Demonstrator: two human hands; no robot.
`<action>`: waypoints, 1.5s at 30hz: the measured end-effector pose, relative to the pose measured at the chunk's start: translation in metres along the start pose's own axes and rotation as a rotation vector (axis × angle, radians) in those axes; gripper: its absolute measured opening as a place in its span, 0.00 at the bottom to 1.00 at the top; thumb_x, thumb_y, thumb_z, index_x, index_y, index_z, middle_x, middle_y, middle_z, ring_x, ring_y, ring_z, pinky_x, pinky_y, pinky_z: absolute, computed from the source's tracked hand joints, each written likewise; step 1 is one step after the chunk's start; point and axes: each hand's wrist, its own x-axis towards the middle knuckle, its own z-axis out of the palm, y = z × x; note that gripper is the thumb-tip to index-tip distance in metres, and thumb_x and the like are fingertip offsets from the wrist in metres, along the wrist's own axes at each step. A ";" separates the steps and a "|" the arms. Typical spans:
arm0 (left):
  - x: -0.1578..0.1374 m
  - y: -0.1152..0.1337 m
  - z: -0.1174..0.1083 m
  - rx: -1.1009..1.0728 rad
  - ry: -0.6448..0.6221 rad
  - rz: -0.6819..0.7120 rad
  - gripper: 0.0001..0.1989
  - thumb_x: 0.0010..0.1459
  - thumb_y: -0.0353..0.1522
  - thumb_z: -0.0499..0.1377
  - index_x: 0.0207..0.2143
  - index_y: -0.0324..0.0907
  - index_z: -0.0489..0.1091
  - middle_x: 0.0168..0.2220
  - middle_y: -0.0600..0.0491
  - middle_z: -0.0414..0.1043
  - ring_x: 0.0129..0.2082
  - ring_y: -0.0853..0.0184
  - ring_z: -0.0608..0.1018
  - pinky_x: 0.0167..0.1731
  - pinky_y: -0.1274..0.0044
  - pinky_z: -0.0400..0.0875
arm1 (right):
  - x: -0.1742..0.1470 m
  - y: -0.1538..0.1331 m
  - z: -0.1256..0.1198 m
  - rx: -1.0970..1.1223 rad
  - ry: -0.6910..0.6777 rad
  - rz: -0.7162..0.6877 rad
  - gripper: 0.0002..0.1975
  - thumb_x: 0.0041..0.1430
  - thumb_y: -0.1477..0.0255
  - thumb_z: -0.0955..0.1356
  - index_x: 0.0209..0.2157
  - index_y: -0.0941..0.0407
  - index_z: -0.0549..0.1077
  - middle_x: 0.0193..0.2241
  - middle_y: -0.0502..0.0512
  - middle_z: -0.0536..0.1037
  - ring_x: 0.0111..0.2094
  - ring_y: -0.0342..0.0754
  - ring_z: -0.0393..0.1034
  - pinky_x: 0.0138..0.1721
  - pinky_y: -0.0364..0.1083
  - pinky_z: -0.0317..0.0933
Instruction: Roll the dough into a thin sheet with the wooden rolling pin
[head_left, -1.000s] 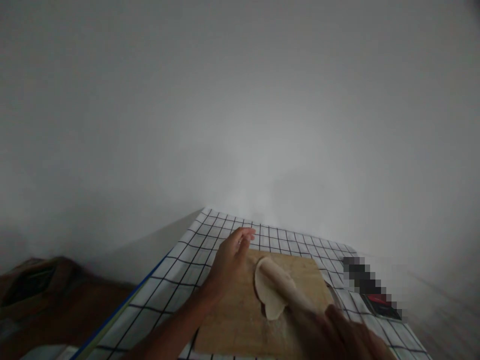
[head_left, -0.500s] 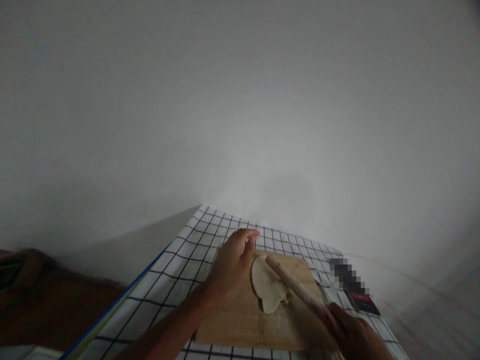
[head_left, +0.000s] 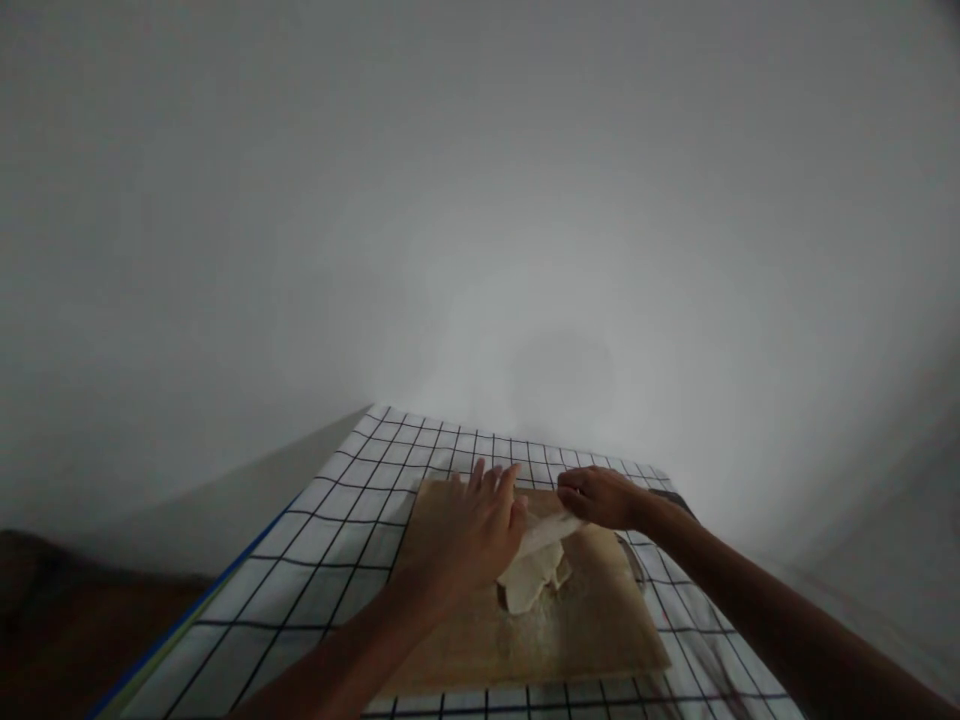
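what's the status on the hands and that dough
Left hand flat on the rolling pin, right hand on its far end. Dough thin, partly wrapped on pin, on wooden board. Nothing blocking.

two hands, left (head_left: 480,530) and right (head_left: 600,497); one dough sheet (head_left: 534,578); one wooden board (head_left: 592,630); one checked cloth (head_left: 337,520)

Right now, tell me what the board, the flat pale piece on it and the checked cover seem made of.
Board: apparently wood, matte tan with faint grain. Pale piece: likely soft dough, limp and irregular at its edge. Checked cover: white with dark grid lines; cloth or plastic sheet, cannot tell.
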 end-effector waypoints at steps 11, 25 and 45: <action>-0.002 -0.014 -0.002 0.111 -0.094 0.048 0.24 0.62 0.31 0.47 0.61 0.42 0.59 0.62 0.40 0.63 0.64 0.44 0.60 0.58 0.45 0.53 | 0.003 0.004 0.030 -0.016 0.048 0.000 0.21 0.72 0.66 0.54 0.53 0.54 0.73 0.54 0.57 0.75 0.58 0.51 0.65 0.57 0.51 0.58; -0.015 0.012 -0.015 0.367 -0.173 0.188 0.27 0.65 0.31 0.45 0.66 0.36 0.52 0.68 0.42 0.52 0.69 0.50 0.49 0.64 0.51 0.52 | -0.062 -0.028 0.045 0.040 0.297 0.184 0.18 0.70 0.70 0.57 0.51 0.52 0.75 0.54 0.51 0.75 0.59 0.49 0.65 0.61 0.53 0.58; -0.014 0.029 -0.020 0.282 -0.196 0.177 0.29 0.64 0.32 0.46 0.67 0.39 0.52 0.69 0.47 0.50 0.69 0.53 0.48 0.65 0.53 0.48 | -0.092 -0.035 0.060 0.043 0.283 0.214 0.20 0.70 0.68 0.56 0.59 0.52 0.68 0.60 0.51 0.69 0.63 0.49 0.59 0.63 0.55 0.57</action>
